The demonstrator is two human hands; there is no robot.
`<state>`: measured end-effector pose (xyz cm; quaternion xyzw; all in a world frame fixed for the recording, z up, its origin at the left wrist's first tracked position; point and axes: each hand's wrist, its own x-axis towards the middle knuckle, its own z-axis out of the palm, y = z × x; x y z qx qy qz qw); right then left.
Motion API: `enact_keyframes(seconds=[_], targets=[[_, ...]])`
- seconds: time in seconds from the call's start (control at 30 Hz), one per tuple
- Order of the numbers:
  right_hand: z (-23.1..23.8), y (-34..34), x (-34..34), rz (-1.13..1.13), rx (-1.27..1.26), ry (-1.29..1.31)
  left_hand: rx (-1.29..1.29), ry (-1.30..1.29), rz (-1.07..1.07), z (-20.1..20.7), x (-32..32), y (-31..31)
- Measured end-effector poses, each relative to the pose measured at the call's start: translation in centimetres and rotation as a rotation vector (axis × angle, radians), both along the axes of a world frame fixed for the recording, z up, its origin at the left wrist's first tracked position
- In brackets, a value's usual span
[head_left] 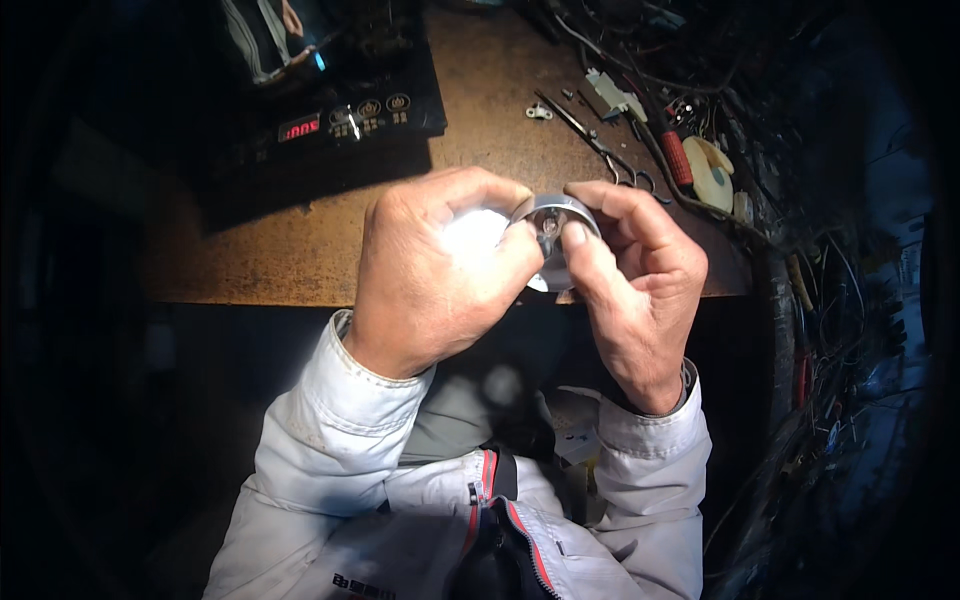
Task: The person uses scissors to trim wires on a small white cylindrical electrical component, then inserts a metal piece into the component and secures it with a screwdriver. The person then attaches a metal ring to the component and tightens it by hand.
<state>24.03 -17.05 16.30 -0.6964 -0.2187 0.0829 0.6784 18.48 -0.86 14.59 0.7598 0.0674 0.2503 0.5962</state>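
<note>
Pinching round silvery part (561, 203) between left grip (430, 250) and right grip (640, 255), with fingers and thumbs closed on its rim | holding it above near edge of bench (270, 265) | with scissors (598, 146) beyond right grip | with black cooktop (365, 80) beyond left grip

1. The left hand (430, 265) and right hand (640, 265) hide both sides of the round metal cup (557, 202).
2. The cup's inner fitting (550, 226) is too small to identify.
3. The top edge crops the black induction cooktop (375, 85); darkness swallows its left end.
4. Shadow blurs the cable tangle (735, 85).
</note>
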Motion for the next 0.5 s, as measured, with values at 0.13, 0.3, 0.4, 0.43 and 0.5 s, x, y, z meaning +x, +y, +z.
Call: enact_keyframes(seconds=[0.13, 0.3, 0.4, 0.43, 0.5], targets=[[-1.6, -2.1, 2.4, 0.402, 0.276, 0.022, -0.125, 0.058, -0.136, 1.0, 0.1, 0.8], [-2.7, -2.0, 3.7, 0.606, 0.254, -0.009, -0.266, 0.143, -0.285, 2.3, -0.3, 2.5], [-2.7, -1.5, 4.0, 0.62, 0.281, -0.018, -0.217, 0.16, -0.306, 2.3, -0.4, 3.0], [-2.7, -1.4, 4.0, 0.62, 0.294, -0.008, -0.183, 0.149, -0.301, 2.2, -0.3, 3.0], [-2.8, -1.3, 3.6, 0.59, 0.316, 0.006, -0.223, 0.157, -0.292, 1.8, -0.3, 2.7]])
